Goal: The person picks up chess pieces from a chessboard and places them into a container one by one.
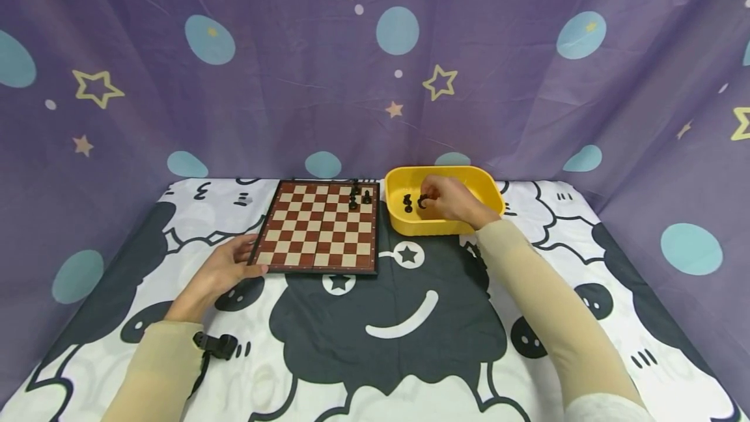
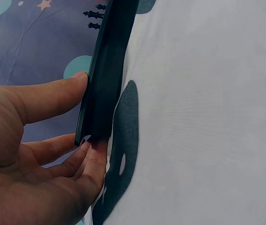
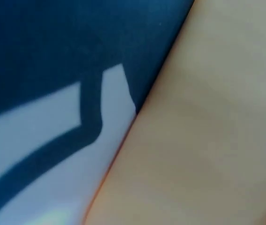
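Note:
A brown-and-cream chessboard with a dark rim lies left of the middle. My left hand grips its near left corner; in the left wrist view the thumb is on the upper edge and the fingers reach below. Several black chess pieces stand at the board's far right. My right hand is inside a yellow bin, pinching a black chess piece at its fingertips; its exact kind is too small to tell. More black pieces are beside it in the bin. The right wrist view shows only sleeve and cloth.
A cloth printed with dark and white cartoon sheep covers the table. The bin stands just right of the board, near the back edge. Behind them hangs a purple curtain with stars and blue ovals.

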A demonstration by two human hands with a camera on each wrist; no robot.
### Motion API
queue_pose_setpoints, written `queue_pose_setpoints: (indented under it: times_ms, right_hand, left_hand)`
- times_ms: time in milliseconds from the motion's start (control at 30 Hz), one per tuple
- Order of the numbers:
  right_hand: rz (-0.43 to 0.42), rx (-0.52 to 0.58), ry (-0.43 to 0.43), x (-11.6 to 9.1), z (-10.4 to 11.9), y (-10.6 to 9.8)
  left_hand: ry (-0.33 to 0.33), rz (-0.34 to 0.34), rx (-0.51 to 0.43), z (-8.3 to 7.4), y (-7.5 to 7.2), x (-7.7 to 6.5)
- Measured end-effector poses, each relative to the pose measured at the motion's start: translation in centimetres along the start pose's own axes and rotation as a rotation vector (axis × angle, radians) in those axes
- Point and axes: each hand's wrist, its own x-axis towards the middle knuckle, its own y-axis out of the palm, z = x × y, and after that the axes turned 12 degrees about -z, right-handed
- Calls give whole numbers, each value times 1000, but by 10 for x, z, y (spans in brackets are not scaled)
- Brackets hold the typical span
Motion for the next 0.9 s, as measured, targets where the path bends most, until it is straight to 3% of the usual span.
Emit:
queue_pose_setpoints:
  times_ms: [333,900]
  right_hand:
    - [41,-60,-36,10,-4,7]
    - [67,-147,-26,13,-6,10]
  left_hand:
    - [-7,-1,2,0,0,-1]
    - [1,-1,7,0,0,-1]
